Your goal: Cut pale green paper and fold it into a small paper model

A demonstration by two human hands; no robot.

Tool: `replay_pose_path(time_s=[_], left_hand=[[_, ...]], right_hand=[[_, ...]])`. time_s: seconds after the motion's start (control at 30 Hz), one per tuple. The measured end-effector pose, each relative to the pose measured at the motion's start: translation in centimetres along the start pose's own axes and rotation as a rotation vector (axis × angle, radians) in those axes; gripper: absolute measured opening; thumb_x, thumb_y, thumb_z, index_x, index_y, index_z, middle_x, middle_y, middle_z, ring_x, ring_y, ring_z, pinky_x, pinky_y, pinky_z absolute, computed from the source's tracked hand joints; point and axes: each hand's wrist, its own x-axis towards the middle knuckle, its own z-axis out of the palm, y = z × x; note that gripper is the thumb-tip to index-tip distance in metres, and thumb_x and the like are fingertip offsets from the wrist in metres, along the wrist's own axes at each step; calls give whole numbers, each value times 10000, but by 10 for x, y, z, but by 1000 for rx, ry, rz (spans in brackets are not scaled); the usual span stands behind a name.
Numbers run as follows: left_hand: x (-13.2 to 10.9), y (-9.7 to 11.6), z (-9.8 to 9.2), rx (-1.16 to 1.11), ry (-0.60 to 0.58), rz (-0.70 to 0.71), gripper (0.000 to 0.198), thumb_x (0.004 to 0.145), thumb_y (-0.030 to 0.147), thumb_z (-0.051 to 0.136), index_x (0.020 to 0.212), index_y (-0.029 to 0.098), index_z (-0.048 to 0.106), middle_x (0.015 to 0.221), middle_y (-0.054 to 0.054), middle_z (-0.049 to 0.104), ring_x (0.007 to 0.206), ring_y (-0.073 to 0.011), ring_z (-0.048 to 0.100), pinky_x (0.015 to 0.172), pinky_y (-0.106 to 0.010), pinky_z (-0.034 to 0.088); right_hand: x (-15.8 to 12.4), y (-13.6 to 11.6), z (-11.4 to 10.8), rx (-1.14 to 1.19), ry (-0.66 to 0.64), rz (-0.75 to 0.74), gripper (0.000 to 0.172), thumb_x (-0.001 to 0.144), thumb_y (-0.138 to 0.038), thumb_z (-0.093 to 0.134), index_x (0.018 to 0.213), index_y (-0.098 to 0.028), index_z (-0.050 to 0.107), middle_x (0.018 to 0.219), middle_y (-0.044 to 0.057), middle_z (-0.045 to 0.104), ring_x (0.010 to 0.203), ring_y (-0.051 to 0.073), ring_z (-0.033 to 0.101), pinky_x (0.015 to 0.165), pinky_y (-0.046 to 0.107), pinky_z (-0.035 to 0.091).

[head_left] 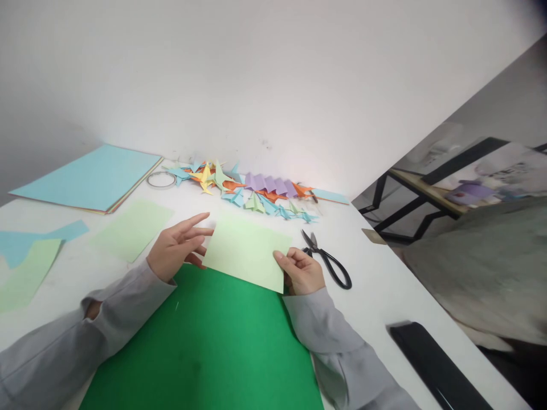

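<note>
We hold the pale green sheet [245, 250] above the green card [205, 336]: left hand [177, 247] fingers spread along its edge, right hand [301, 272] apparently pinching its corner, scissors [327, 259] just beside.

**Desk count: paper, tools, hands**

Two hands: left hand [177, 247], right hand [301, 272]. Three pale green sheets: the held sheet [245, 250], a second sheet [132, 228] left of it and a third sheet [25, 273] at the far left. One dark green sheet [205, 341]. One blue scrap [38, 236] and one blue strip [329, 196]. One paper stack [85, 176], blue on top; its sheets cannot be counted. One tape roll [161, 180]. One pair of scissors [327, 259]. One purple fan [269, 184]. One heap of folded figures [213, 176] in orange, yellow, blue and green, too tangled to count singly. One black case [436, 364]. One white desk [376, 296]. One black-framed table [410, 188] beyond the desk's edge.
</note>
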Motion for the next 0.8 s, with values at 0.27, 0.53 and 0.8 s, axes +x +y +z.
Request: replay_pose_path(time_s=[0.27, 0.53, 0.8], left_hand=[[-1, -6, 3, 22, -308, 127, 276, 525, 155, 722, 796, 204, 740, 844, -57, 715, 709, -185, 666, 606, -243, 555], [-2, -3, 6, -12, -253, 31, 241, 427, 192, 800, 659, 196, 736, 776, -68, 724, 758, -241, 676, 700, -319, 570], [-1, -2, 6, -27, -192, -9, 293, 363, 162, 811, 643, 186, 731, 743, -61, 724, 764, -254, 674, 734, -352, 563]], right_hand=[[-2, 3, 1, -9, -67, 10, 323, 518, -340, 800, 546, -154, 537, 377, -78, 469, 345, 33, 360, 366, 169, 257], [-6, -6, 1, 79, -152, 41, 392, 689, -422, 665, 1029, -241, 592, 644, -32, 628, 429, 96, 513, 391, 224, 398], [-5, -2, 0, -107, -375, -294, 344, 605, -258, 759, 935, -267, 663, 890, 24, 601, 642, 124, 570, 593, 269, 475]])
